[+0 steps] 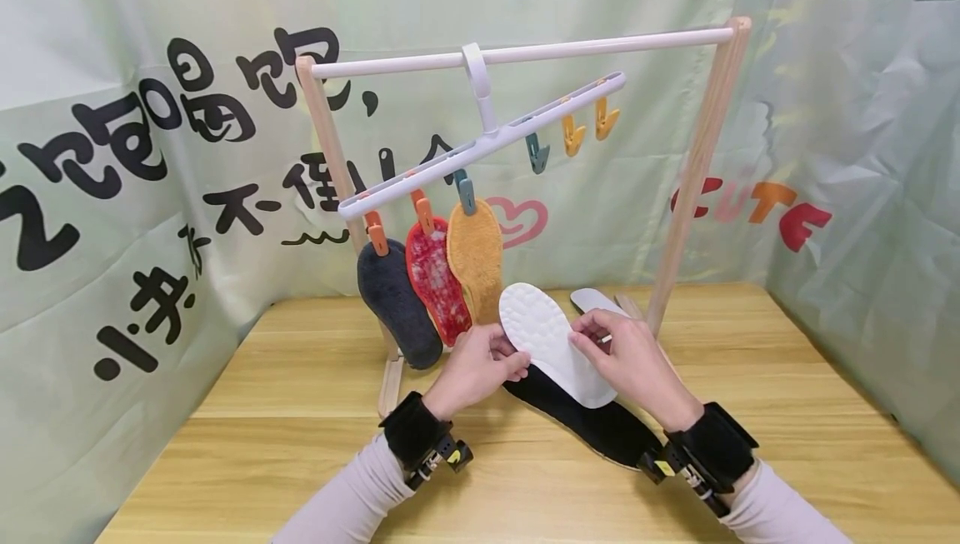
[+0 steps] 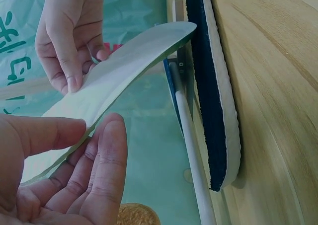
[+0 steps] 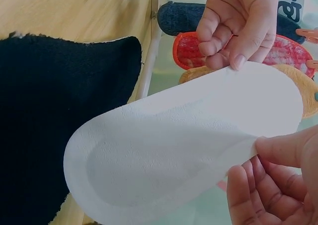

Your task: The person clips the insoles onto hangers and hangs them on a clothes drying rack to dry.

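Observation:
A white insole (image 1: pixel 551 344) with a dimpled front half is held up over the table, tilted. My left hand (image 1: pixel 483 365) pinches its left edge between thumb and fingers. On the opposite edge, my right hand (image 1: pixel 626 352) pinches it in the same way. In the right wrist view the white insole (image 3: pixel 174 145) spans between both hands. A black insole (image 1: pixel 585 419) lies on the table beneath it. Left of the hands, a dark grey insole (image 1: pixel 397 302), a red patterned insole (image 1: pixel 438 277) and a yellow fuzzy insole (image 1: pixel 477 252) hang from clips.
A white clip hanger (image 1: pixel 487 144) hooks over the rail (image 1: pixel 600 48) of a wooden stand and slants down to the left. Teal and yellow clips (image 1: pixel 573 137) hang bare on its right side. Behind the right hand lies another pale insole (image 1: pixel 592 301). Printed cloth surrounds the table.

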### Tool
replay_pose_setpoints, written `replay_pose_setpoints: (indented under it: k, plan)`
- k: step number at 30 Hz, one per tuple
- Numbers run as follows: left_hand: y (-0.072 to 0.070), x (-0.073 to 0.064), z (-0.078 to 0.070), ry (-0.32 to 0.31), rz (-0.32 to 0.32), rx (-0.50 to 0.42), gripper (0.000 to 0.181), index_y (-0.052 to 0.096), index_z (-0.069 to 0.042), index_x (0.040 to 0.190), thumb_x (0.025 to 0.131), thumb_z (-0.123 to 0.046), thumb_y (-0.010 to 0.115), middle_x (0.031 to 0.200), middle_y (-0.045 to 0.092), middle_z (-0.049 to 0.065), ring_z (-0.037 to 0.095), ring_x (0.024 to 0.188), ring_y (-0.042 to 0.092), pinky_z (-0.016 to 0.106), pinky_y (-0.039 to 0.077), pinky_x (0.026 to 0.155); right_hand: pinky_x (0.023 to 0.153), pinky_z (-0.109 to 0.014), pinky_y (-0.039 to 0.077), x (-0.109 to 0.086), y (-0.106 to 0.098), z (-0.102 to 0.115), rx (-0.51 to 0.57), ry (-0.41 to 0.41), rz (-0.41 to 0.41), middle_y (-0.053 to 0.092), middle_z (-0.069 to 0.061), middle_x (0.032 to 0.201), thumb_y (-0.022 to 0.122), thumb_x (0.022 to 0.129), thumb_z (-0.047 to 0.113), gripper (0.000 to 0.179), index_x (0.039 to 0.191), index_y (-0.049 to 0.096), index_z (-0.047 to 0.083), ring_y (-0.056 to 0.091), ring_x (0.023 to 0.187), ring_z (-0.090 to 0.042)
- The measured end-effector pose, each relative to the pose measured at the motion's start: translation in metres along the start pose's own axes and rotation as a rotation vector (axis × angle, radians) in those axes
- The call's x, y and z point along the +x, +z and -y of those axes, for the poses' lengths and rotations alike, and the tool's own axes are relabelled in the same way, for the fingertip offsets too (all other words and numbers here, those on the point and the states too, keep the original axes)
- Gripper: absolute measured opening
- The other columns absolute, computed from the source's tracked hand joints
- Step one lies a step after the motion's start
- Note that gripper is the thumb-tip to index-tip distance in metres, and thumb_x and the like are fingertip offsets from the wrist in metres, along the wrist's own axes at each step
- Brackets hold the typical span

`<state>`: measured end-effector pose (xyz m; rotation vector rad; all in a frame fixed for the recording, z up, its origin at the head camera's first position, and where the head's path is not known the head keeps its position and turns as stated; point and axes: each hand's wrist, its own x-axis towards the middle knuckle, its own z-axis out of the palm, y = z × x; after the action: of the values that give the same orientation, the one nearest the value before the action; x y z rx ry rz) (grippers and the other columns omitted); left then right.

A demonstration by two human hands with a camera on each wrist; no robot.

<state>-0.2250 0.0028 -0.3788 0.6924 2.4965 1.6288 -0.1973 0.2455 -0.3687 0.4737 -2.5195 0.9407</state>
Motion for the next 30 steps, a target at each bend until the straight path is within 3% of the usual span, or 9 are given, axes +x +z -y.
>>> replay_pose_setpoints:
  k: [11, 19, 30]
  plan:
    - [-0.0008, 0.0005, -0.0010, 0.037, -0.026, -0.037, 0.008, 0.074, -0.001, 0.103, 0.098, -0.007, 0.076, 0.087, 0.080, 0.013, 0.015, 0.073, 0.077, 0.037, 0.067, 0.072, 0.072, -0.025, 0.060, 0.0002, 0.0003, -0.0005, 0.005, 0.003, 0.001, 0.075, 0.004, 0.087, 0.076, 0.102, 0.017, 0.005, 0.100, 0.075, 0.012, 0.068, 0.080, -0.008]
    - [-0.0002, 0.0015, -0.0024, 0.074, -0.082, -0.052, 0.005, 0.073, -0.001, 0.101, 0.098, -0.006, 0.075, 0.088, 0.080, 0.016, 0.018, 0.075, 0.079, 0.024, 0.065, 0.069, 0.073, -0.025, 0.061, 0.0003, 0.0010, 0.0008, 0.018, -0.003, -0.021, 0.076, 0.003, 0.088, 0.076, 0.101, 0.016, 0.005, 0.100, 0.075, 0.011, 0.070, 0.082, -0.011]
    - [-0.0005, 0.0012, -0.0049, 0.084, -0.086, -0.080, 0.007, 0.071, 0.000, 0.099, 0.098, -0.005, 0.075, 0.091, 0.080, 0.018, 0.023, 0.078, 0.080, 0.029, 0.066, 0.072, 0.075, -0.024, 0.060, 0.0011, -0.0005, 0.0056, 0.056, 0.049, -0.033, 0.075, -0.001, 0.091, 0.074, 0.103, 0.016, 0.007, 0.102, 0.072, 0.010, 0.069, 0.087, -0.014]
